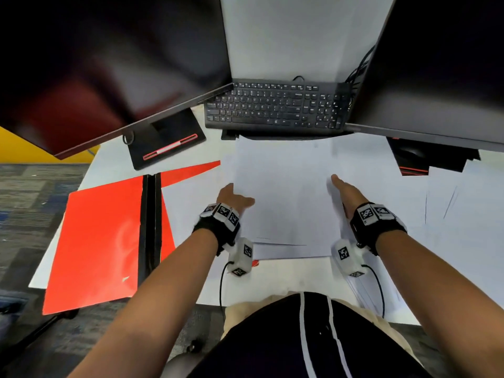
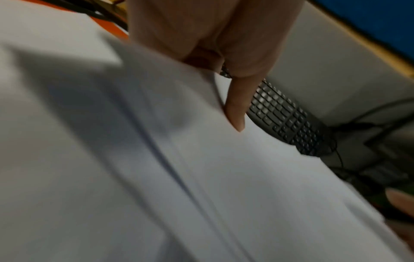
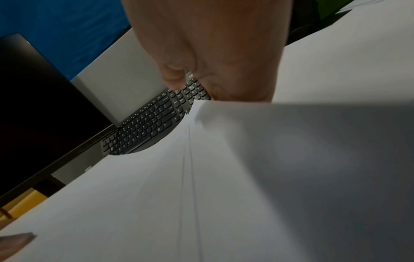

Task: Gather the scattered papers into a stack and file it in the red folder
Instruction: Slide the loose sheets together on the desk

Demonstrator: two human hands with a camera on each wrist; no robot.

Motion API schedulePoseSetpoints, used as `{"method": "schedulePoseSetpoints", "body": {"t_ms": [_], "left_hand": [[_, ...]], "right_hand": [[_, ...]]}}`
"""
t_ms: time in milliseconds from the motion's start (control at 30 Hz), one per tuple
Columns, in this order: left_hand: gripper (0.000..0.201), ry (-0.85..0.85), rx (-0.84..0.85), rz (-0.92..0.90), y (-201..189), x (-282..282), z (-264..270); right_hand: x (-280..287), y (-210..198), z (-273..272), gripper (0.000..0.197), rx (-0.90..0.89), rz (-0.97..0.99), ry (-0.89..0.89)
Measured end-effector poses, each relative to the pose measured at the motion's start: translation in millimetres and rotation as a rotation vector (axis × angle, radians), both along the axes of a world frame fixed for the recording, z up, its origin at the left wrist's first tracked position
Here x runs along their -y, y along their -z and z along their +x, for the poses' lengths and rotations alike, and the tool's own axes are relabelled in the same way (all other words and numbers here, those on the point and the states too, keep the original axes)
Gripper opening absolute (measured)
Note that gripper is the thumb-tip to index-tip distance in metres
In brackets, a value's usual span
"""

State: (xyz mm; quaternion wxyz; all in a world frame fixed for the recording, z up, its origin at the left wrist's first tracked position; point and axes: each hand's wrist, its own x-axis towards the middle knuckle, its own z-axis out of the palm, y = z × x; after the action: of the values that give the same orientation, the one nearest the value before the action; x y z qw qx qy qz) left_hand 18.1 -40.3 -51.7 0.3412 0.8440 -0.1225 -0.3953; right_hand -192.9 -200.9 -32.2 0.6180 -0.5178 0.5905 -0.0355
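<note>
While the pile of white paper sheets point(image 1: 283, 192) lies on the white desk point(image 1: 272, 276), just right of the open red card folder point(image 1: 103, 241), the left hand point(image 1: 234, 199) pinches its left edge, thumb on top. The right hand point(image 1: 346, 196) presses the right edge; its fingers are hidden, so I cannot tell its grip. It looks best to push both sides in gently and tap the edges even.

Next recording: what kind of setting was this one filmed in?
Most likely an office workstation: a black keyboard sits between a left monitor and a right monitor on a white desk, with patterned carpet on the floor.
</note>
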Motion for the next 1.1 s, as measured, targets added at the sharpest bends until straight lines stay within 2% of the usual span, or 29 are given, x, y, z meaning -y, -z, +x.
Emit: {"method": "schedulePoseSetpoints", "body": {"t_ms": [33,67,100,167,300,400,500,567,633,667,767,833,900,1033,1100], "left_hand": [[0.109,0.005,0.013,0.027,21,2,6],[0.119,0.024,0.011,0.041,22,4,5],[0.119,0.035,0.009,0.067,21,5,1],[0.106,0.064,0.036,0.105,-14,4,-20],[0.095,0.116,0.064,0.155,-11,9,-35],[0.096,0.165,0.11,0.192,-19,9,-44],[0.099,0.048,0.143,0.233,-25,1,-30],[0.089,-0.08,0.208,0.357,-24,-20,-9],[0.068,-0.055,0.322,0.519,-19,-48,13],[0.067,-0.042,0.311,0.593,-16,-61,23],[0.08,-0.287,0.172,0.573,-21,-82,37],[0.07,-0.166,0.296,0.603,-17,-87,38],[0.059,-0.089,0.381,0.507,-13,-94,38],[0.037,-0.156,0.377,0.387,-36,-89,32],[0.031,-0.175,0.287,0.315,-40,-84,34]], "right_hand": [[1,0,2,0.066,-0.015,-0.016,-0.026],[1,1,3,0.066,-0.027,-0.021,-0.049],[2,3,3,0.066,-0.039,-0.037,-0.064],[3,5,2,0.07,-0.057,-0.053,-0.063],[5,15,-3,0.078,-0.068,-0.049,-0.03],[7,14,-2,0.076,-0.162,-0.116,-0.1],[5,12,2,0.071,-0.223,-0.165,-0.154],[5,12,3,0.071,-0.248,-0.169,-0.163],[5,14,4,0.07,-0.271,-0.182,-0.166],[6,15,4,0.069,-0.274,-0.188,-0.164],[7,15,6,0.066,-0.283,-0.207,-0.18],[7,14,6,0.071,-0.274,-0.216,-0.188],[7,14,6,0.074,-0.25,-0.242,-0.181],[7,16,3,0.061,-0.162,-0.314,-0.161],[8,14,-2,0.05,-0.066,-0.308,-0.119]]}}
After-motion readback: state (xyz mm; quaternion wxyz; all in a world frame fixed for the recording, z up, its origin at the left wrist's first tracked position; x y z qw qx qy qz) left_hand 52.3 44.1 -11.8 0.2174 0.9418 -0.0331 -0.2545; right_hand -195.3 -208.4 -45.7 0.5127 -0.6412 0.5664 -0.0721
